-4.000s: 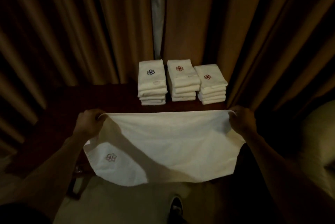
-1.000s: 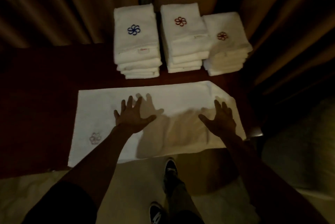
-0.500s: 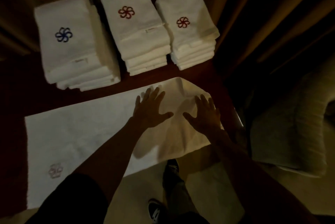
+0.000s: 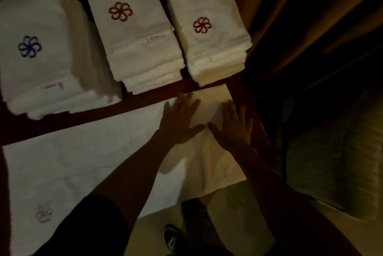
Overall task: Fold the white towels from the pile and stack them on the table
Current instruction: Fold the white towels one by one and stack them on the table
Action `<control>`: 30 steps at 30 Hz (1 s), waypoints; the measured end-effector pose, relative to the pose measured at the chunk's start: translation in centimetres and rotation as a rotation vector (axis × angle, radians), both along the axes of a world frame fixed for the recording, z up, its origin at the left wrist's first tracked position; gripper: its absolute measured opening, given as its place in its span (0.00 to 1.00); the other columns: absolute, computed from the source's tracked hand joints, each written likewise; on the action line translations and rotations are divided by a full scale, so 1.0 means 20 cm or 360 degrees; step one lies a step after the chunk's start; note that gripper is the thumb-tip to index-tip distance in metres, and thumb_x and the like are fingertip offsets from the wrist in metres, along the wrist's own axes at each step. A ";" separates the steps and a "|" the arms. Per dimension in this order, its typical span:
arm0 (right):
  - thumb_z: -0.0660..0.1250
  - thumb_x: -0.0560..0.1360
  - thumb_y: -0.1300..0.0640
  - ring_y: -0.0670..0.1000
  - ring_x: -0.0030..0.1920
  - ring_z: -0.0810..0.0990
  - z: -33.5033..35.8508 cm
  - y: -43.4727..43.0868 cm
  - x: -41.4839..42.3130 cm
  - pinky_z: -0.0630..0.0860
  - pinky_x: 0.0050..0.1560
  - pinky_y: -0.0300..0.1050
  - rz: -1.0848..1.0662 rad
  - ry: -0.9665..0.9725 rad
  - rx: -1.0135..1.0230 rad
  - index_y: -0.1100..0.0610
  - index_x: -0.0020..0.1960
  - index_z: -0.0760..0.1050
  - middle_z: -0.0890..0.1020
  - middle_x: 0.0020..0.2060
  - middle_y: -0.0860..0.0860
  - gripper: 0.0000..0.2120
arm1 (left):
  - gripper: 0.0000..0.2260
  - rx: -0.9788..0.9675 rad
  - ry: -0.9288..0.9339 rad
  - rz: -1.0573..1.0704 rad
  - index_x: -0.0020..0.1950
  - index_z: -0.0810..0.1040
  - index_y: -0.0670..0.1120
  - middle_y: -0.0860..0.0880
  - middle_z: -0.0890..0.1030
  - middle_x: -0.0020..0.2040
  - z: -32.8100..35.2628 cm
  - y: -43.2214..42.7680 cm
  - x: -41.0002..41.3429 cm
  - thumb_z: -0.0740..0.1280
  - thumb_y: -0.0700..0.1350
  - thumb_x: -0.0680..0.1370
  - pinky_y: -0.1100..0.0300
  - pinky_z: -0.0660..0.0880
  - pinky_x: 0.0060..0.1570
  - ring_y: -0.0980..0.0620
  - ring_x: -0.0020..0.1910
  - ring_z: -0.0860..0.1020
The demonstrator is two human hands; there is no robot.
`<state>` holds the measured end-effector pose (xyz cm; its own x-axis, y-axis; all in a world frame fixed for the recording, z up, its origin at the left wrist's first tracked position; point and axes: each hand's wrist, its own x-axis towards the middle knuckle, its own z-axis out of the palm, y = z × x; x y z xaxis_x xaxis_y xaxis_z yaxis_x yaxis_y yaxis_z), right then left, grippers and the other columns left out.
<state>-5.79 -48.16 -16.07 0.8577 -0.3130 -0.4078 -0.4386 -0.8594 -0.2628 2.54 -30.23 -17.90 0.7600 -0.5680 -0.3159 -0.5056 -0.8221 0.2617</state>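
Over at the left of my feed, the stack with the blue emblem (image 4: 41, 48) sits at the back of the table (image 4: 141, 98), kept clear of the working strip in front of it. Below that, the unfolded towel (image 4: 83, 162) lies flat along the near edge with its faint emblem (image 4: 44, 213) at the left end, presumably laid out full length so it can be folded squarely. The middle stack (image 4: 134, 34), marked in red, stands just beside the first.

My left hand (image 4: 178, 123) presses palm-down on the towel's right part, fingers straight and spread, gripping nothing. I judge it is smoothing the cloth before the fold. The right stack (image 4: 207, 34) lies just behind it, its front edge close to the towel's far corner. My right hand (image 4: 234, 129) lies flat the same way, fingers straight and empty, thumb nearly meeting the left thumb, near the table's right edge. Beyond are the brown curtain (image 4: 300, 7) and a pale cushion (image 4: 331, 162).

Four seconds ago I held this towel up by its two top corners. A second ago it was already down, with my hands well apart, the left one near the middle. Since then both have slid toward the right end and closed together, and the view has swung right with them.
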 end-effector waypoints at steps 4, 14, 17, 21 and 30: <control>0.55 0.78 0.31 0.59 0.80 0.36 0.01 -0.01 0.05 0.43 0.77 0.66 0.0005 0.0024 -0.0021 0.50 0.82 0.43 0.43 0.81 0.46 0.42 | 0.37 0.0021 0.0056 -0.0007 0.81 0.46 0.56 0.51 0.41 0.82 0.04 0.00 0.04 0.53 0.70 0.78 0.34 0.47 0.75 0.46 0.80 0.40; 0.58 0.79 0.34 0.59 0.80 0.40 0.10 0.12 -0.16 0.46 0.76 0.65 0.0085 -0.0026 -0.0005 0.50 0.82 0.44 0.45 0.81 0.49 0.41 | 0.36 0.0008 -0.0011 0.0083 0.81 0.48 0.53 0.49 0.41 0.82 0.17 0.18 -0.24 0.53 0.69 0.79 0.35 0.47 0.76 0.47 0.80 0.41; 0.58 0.79 0.34 0.58 0.80 0.41 0.15 0.19 -0.28 0.47 0.76 0.65 0.0087 -0.0058 -0.0007 0.50 0.82 0.45 0.46 0.81 0.49 0.40 | 0.37 0.0039 0.0053 0.0164 0.81 0.46 0.54 0.50 0.39 0.82 0.24 0.29 -0.38 0.54 0.69 0.78 0.37 0.44 0.75 0.47 0.80 0.40; 0.59 0.79 0.35 0.57 0.80 0.43 0.22 0.28 -0.50 0.50 0.76 0.65 0.0110 -0.0077 0.0007 0.51 0.82 0.46 0.46 0.81 0.49 0.40 | 0.37 0.0043 0.0076 0.0260 0.81 0.44 0.55 0.50 0.38 0.81 0.28 0.52 -0.62 0.55 0.69 0.79 0.39 0.43 0.75 0.48 0.80 0.40; 0.57 0.73 0.30 0.59 0.80 0.49 0.30 0.53 -1.04 0.59 0.74 0.64 0.0138 -0.0145 0.0161 0.53 0.81 0.52 0.52 0.81 0.51 0.44 | 0.34 -0.0151 -0.0067 0.0593 0.78 0.63 0.49 0.46 0.63 0.77 0.32 0.97 -1.22 0.65 0.64 0.77 0.48 0.67 0.69 0.45 0.75 0.63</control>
